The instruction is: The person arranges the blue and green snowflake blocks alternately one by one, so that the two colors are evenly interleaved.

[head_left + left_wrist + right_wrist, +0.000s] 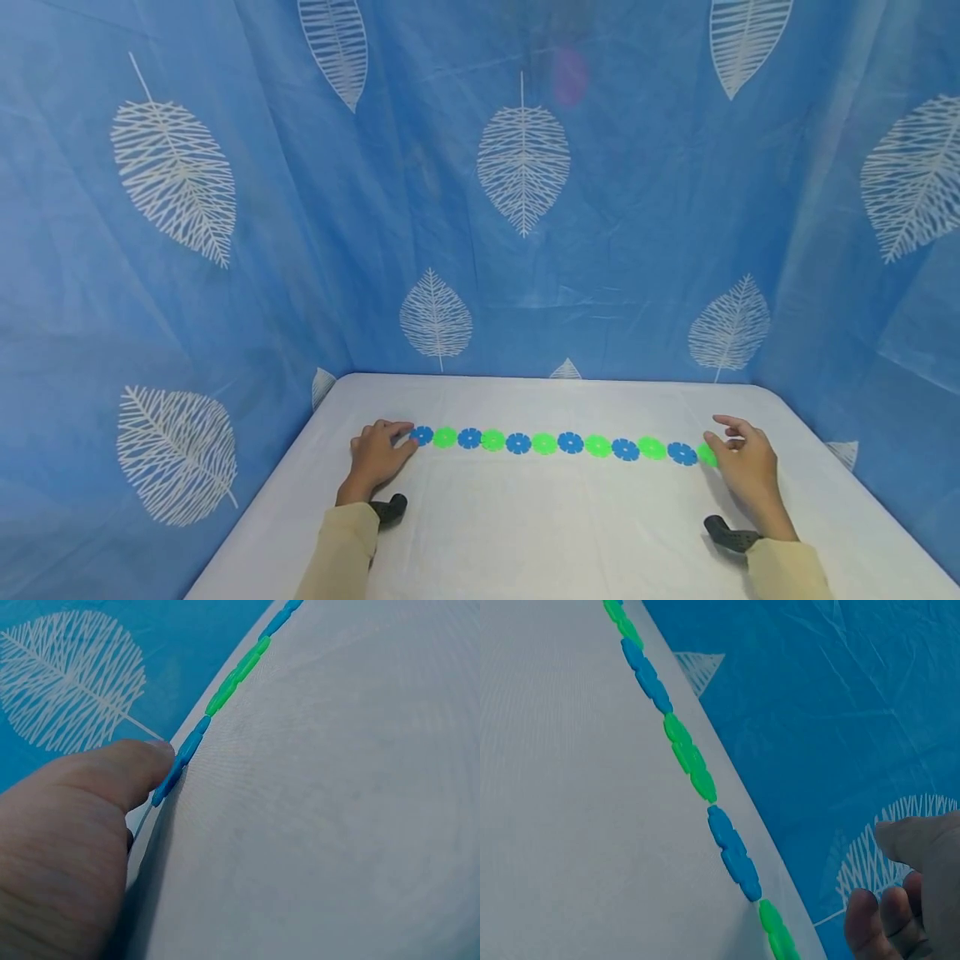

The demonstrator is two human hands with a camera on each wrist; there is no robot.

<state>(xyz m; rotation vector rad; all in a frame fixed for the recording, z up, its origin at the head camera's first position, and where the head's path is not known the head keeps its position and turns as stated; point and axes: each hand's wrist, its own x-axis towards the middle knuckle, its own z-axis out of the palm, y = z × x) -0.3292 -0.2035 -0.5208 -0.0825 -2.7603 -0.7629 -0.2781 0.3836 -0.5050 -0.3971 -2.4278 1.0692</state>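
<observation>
A row of flat, notched plastic discs, blue and green by turns, runs across the white table. My left hand (378, 454) is at the left end, thumb and index finger apart at the edge of the end blue disc (423, 436). In the left wrist view the extended thumb (127, 769) overlaps that disc, and most other fingers are hidden. At the right end my right hand (746, 467) has its thumb and index finger spread, holding nothing. The end green disc (707, 454) is partly covered by its thumb. A blue disc (682, 453) lies beside it.
The white table (585, 533) ends at a far edge just beyond the row. Blue curtains (630, 208) with white leaf prints hang behind and at both sides. Each wrist carries a dark camera mount (729, 535).
</observation>
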